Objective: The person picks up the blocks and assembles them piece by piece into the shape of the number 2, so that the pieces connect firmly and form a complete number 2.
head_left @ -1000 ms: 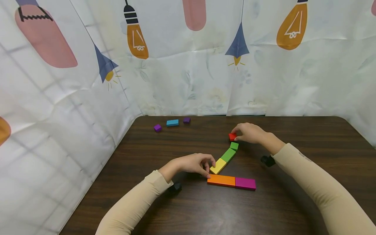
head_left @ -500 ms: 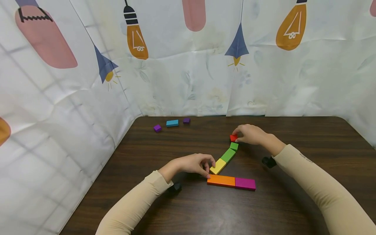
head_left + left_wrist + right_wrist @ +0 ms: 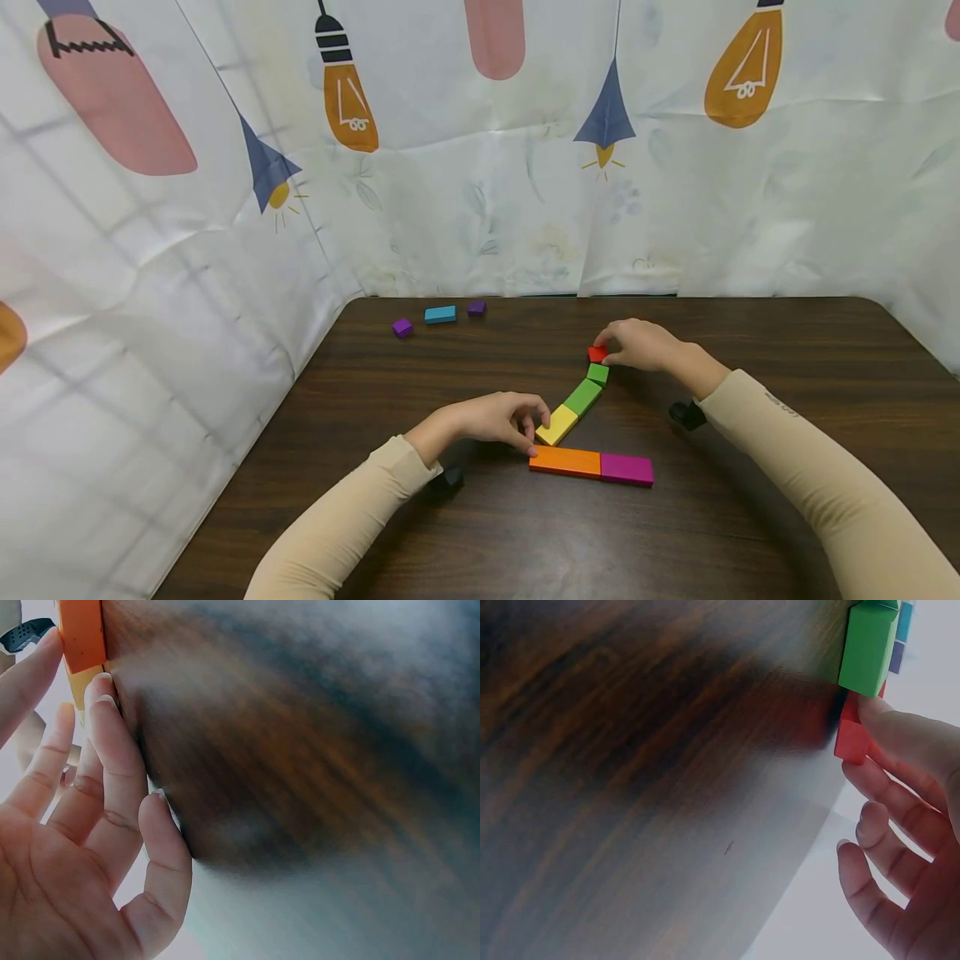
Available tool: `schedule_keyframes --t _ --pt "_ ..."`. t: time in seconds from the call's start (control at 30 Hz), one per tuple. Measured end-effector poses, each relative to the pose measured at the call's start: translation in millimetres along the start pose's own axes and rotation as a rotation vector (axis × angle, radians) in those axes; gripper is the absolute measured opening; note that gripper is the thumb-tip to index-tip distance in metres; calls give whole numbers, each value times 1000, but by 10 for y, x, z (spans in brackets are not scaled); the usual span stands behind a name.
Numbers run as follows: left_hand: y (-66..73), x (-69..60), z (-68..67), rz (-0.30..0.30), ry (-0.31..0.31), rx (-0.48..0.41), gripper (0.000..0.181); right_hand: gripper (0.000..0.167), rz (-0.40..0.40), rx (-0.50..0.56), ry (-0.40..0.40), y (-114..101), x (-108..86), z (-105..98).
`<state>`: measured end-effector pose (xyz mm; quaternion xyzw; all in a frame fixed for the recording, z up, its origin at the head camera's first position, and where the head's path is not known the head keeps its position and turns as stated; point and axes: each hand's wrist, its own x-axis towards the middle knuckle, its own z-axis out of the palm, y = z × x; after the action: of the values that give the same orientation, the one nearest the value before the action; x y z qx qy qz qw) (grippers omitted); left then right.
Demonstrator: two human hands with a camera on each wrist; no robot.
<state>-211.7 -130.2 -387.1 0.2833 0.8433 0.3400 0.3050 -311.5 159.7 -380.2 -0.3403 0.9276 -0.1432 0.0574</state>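
1. Since a second ago, the red block [image 3: 597, 354] has shifted slightly nearer the person, towards the small green block [image 3: 597, 373], and the right hand [image 3: 643, 344] has moved with it; the left hand [image 3: 498, 417] has stayed put.
2. Far left on the dark, wood-grained bench [image 3: 480, 358], a purple cube [image 3: 402, 327], an oblong blue block [image 3: 440, 314] and a darker purple block [image 3: 476, 308] lie apart, smooth-faced.
3. Left hand: it reaches in from a cream sleeve, fingers bent gently. Its grip is loose, thumb and index parted, pinching nothing; the thumb touches the left end of the orange block [image 3: 567, 462].
4. Glossy and flat, that orange oblong meets the magenta block [image 3: 627, 469] end to end in a straight bar.
5. Behind it, the yellow block [image 3: 557, 425] abuts the green block [image 3: 583, 397] in a slanting row; the small green one sits angled at the far end, the red one just beyond.
6. Right hand: arched over the bench, its grip narrowed to the red block's width, thumb and index pinching it, other fingers curving free.
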Motion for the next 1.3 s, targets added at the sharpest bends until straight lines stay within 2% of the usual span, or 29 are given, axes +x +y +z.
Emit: schedule_keyframes --t 0.63,1.0,1.3 --pt "10 -7 4 1 -2 -12 32 37 25 17 -32 51 -50 -4" --pt "15 -4 -2 -2 -1 -29 32 34 10 6 -25 68 -48 4" --pt "26 -3 5 2 1 -7 32 34 13 -16 -23 72 -53 7"
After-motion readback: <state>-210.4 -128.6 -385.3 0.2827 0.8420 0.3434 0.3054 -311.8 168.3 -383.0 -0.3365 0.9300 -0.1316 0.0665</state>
